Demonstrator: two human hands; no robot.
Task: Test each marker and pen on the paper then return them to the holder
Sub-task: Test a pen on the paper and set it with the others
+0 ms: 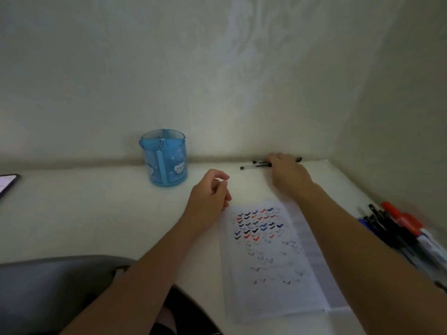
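Observation:
A blue translucent pen holder (164, 160) with divided compartments stands upright near the wall and looks empty. A sheet of paper (271, 262) covered in black, red and blue tick marks lies in front of me. My right hand (287, 172) reaches to the back edge and rests on a few black pens (256, 164) lying along the wall; whether its fingers grip one is hidden. My left hand (210, 194) hovers loosely curled over the paper's top left corner, holding nothing. A pile of markers and pens (401, 230), red, black and blue, lies at the right.
A phone (7, 183) with a lit screen lies at the far left edge of the white desk (96, 213). A grey chair part (60, 286) sits at the lower left. Walls close the desk at the back and right.

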